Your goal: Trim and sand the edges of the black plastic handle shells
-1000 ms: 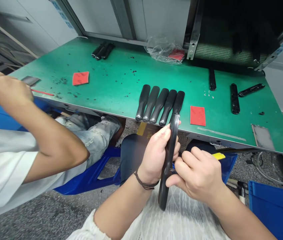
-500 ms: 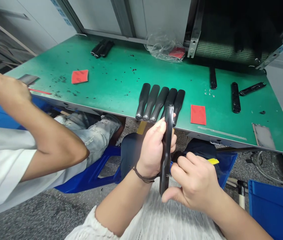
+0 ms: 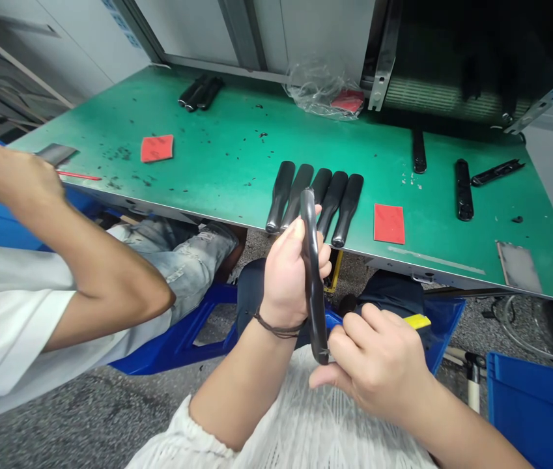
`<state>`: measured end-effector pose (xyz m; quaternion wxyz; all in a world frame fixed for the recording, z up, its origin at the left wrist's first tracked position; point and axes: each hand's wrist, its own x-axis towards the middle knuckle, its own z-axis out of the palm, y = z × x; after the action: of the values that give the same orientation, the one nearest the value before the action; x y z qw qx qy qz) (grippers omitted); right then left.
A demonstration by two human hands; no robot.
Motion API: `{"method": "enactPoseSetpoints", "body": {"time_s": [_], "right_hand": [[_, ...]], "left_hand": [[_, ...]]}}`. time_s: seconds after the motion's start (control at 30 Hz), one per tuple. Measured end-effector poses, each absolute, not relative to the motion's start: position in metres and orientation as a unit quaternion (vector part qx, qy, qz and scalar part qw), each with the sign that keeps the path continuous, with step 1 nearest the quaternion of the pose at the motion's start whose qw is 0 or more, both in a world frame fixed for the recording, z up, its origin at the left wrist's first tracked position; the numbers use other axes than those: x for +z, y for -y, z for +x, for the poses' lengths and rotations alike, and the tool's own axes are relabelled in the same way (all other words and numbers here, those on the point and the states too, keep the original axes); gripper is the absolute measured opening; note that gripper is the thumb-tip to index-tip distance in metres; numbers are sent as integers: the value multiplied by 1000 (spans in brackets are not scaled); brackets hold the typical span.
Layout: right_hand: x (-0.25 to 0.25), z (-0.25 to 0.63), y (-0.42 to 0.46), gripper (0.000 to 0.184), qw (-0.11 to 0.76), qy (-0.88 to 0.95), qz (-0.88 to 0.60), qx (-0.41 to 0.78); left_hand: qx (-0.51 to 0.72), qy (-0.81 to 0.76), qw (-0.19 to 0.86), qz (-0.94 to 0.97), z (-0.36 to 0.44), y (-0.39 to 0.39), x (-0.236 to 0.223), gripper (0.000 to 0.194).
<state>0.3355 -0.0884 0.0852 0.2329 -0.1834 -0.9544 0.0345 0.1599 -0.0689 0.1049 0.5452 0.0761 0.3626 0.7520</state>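
Note:
My left hand (image 3: 288, 277) is wrapped round a long black plastic handle (image 3: 311, 260), held upright over my lap in front of the green bench (image 3: 217, 163). My right hand (image 3: 378, 361) is closed at the handle's lower end, gripping a small tool with a yellow end (image 3: 417, 320) against it. Just beyond, several matching black handles (image 3: 325, 198) lie side by side at the bench's front edge. A red pad (image 3: 389, 223) lies to their right.
A co-worker's arm (image 3: 85, 260) in a white sleeve reaches across from the left, with another red pad (image 3: 157, 148) near it. More black parts (image 3: 464, 189) lie at the right, others (image 3: 200, 93) at the back left. A plastic bag (image 3: 327, 91) sits at the back. Blue bins (image 3: 540, 404) stand below.
The handle in my left hand has shifted left and up, its top now before the row of handles. My right hand has slid down to its lower end.

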Motion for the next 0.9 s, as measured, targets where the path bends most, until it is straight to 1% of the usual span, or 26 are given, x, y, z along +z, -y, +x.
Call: {"method": "enactPoseSetpoints", "body": {"time_s": [0.3,0.43,0.53,0.6,0.63,0.67,0.77,0.8,0.83,0.9], "right_hand": [[88,338,88,59,266,947,-182,-15],[89,339,85,55,293,942,-159,-44],[87,340,79,49,326,935,-133,-35],[80,340,74,47,334,931,-147,-9],[73,340,70,46,321,931,-175,3],[65,340,66,45,287,932,-220,9],[33,338,51,28,117,929,-350,2],[22,336,46,33,73,927,-368,-1],[12,335,42,45,43,927,-373,-2],[-2,333,34,73,12,929,-370,6]], "left_hand": [[767,-341,543,-10,155,64,107,34],[774,-332,538,-31,151,63,104,35],[782,-333,525,-46,143,63,101,32],[792,-338,506,-57,136,63,99,31],[798,-342,493,-63,133,64,99,31],[805,-344,479,-66,130,64,98,31],[823,-345,446,-67,120,67,96,30],[827,-345,439,-63,118,68,95,29],[830,-346,434,-58,115,69,94,28],[833,-352,423,-52,110,71,91,26]]}}
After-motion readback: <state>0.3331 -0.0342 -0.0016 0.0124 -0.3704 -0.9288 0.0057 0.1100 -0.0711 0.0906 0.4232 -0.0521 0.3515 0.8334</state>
